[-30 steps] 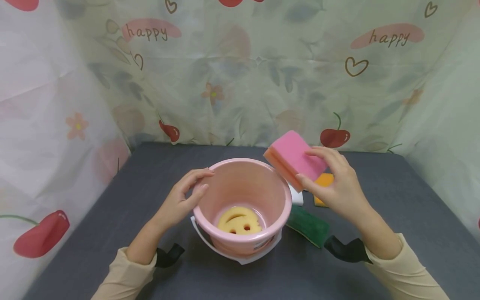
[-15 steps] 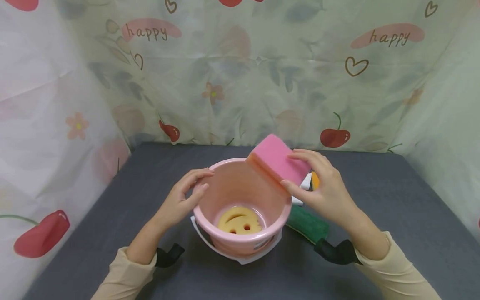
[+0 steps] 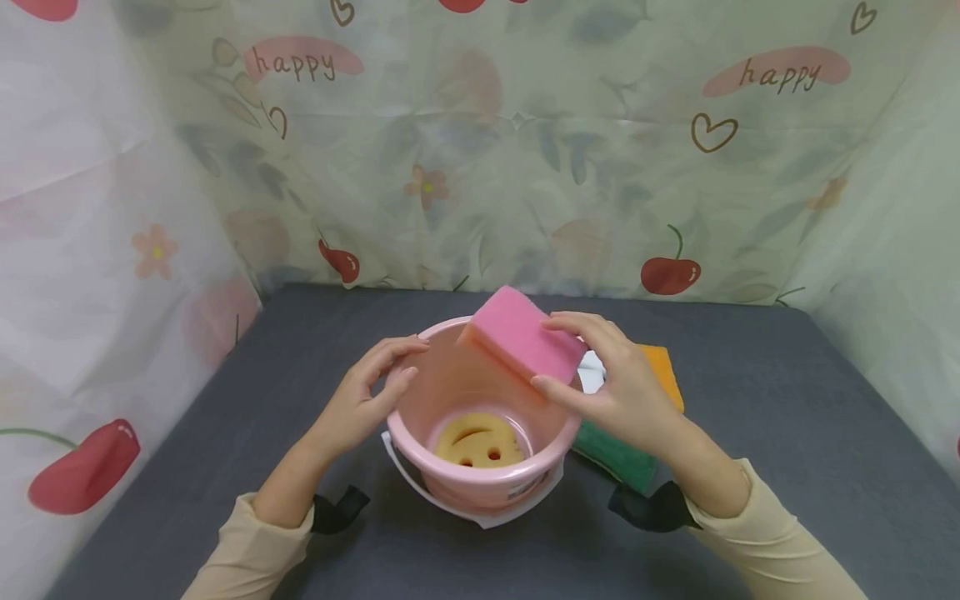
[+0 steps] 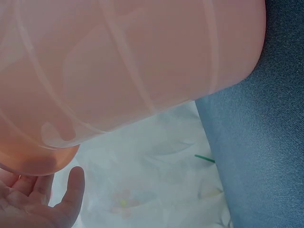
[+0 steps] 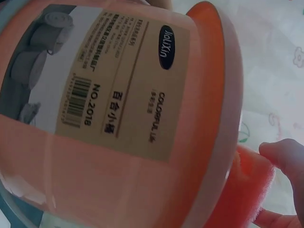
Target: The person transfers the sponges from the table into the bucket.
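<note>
In the head view, a pink plastic bucket (image 3: 487, 477) stands on the dark table, its label showing in the right wrist view. Flat at the bottom inside lies a round yellow smiley-face sponge (image 3: 480, 435). The right hand (image 3: 622, 375) pinches a thick pink-and-orange sponge (image 3: 517, 333) between thumb and fingers, tilted over the far right part of the bucket's opening. On the other side, the left hand (image 3: 371, 387) holds the bucket's left rim, fingers bent over it. A white handle (image 3: 480, 522) hangs down at the bucket's front.
Right of the bucket lie a green sponge-like block (image 3: 618, 458), an orange piece (image 3: 660, 371) and a white piece (image 3: 591, 375), partly hidden by the right hand. Patterned curtains (image 3: 480, 192) enclose the table (image 3: 765, 400) at the back and sides.
The right hand has carried the pink sponge left and slightly down, from beside the bucket's right rim to over its opening. The left hand and bucket stay where they were.
</note>
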`<state>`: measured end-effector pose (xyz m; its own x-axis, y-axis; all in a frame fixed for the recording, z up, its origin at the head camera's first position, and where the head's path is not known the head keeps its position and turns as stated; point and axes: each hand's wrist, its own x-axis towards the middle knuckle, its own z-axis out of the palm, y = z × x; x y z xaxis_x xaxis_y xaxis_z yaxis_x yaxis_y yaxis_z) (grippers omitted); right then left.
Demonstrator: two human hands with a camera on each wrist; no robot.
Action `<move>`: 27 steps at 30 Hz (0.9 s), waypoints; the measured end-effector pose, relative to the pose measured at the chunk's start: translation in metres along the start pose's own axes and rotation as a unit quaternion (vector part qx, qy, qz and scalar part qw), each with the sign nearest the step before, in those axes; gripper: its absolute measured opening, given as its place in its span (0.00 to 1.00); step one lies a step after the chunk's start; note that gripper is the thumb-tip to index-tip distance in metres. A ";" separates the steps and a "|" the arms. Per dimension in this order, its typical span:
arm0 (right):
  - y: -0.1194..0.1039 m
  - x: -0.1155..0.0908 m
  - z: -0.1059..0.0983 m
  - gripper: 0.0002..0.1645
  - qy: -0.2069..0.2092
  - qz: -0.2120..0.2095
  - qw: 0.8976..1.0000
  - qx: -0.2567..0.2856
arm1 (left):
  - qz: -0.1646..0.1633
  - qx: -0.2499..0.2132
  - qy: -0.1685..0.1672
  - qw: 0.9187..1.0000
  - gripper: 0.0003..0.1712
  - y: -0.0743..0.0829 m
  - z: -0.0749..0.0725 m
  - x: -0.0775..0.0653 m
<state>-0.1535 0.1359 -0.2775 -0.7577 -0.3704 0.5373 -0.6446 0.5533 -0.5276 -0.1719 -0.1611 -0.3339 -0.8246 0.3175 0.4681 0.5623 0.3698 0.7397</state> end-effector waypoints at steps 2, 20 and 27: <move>-0.001 0.000 0.002 0.31 -0.009 0.002 1.000 0.001 | 0.001 0.000 0.000 1.000 0.18 0.000 0.000 0.000; -0.001 0.000 0.021 0.33 -0.067 0.028 0.997 0.018 | -0.006 0.001 -0.003 1.000 0.19 0.001 0.000 0.000; 0.001 0.002 0.024 0.34 -0.079 0.041 0.996 0.010 | -0.002 0.000 -0.002 1.000 0.18 0.001 0.000 0.000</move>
<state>-0.1582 0.1173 -0.2927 -0.8129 -0.4387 0.3830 -0.5813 0.5721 -0.5786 -0.1713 -0.1612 -0.3335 -0.8272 0.3186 0.4629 0.5582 0.3709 0.7422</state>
